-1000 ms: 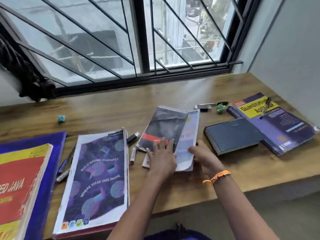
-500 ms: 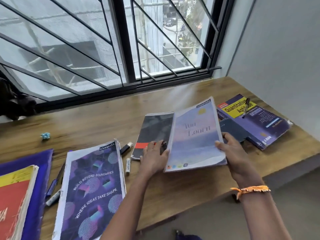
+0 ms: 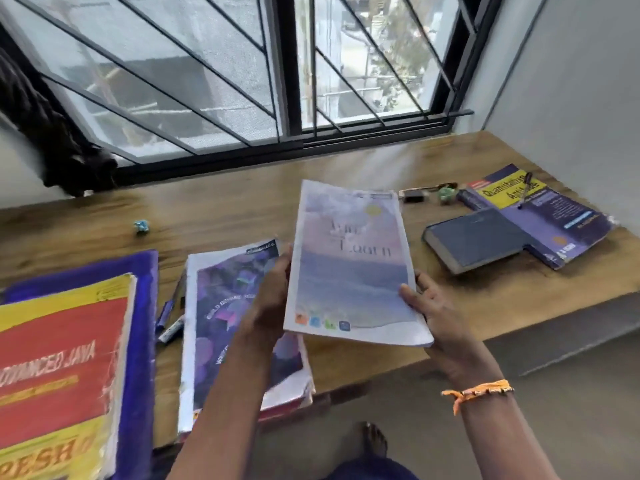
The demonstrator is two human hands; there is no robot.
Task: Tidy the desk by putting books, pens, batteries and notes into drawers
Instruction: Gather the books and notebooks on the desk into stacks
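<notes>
Above the near edge of the long brown wooden desk (image 3: pixel 221 216), a thin pale lilac-and-pink soft-cover notebook (image 3: pixel 349 268) is held clear of the surface between both hands, its long axis running away from the person toward the black barred window (image 3: pixel 287 71) and its near end tilted down. It hangs roughly centred between the two arms, so neither is clearly nearer. No drawer shows, so which way it must travel cannot be told; I judge it will have to come down below the desk edge.

Left of it on the desk lie a thick red-and-yellow Java textbook (image 3: pixel 59 358) and a purple patterned notebook (image 3: pixel 225 317); well to the right are a dark blue hardback (image 3: pixel 474 239) and, touching it, a purple-and-yellow aptitude book (image 3: pixel 540 209) with a dark pen (image 3: pixel 524 188) lying on its cover.

His or her left hand (image 3: pixel 268 306) grips the notebook's left long edge, fingers curled behind it. The right hand (image 3: pixel 436 313), an orange thread band (image 3: pixel 479 391) on its wrist, supports the near right corner from beneath, thumb pressed on the cover.

A small blue crumpled scrap (image 3: pixel 141 226) sits alone farther back.
</notes>
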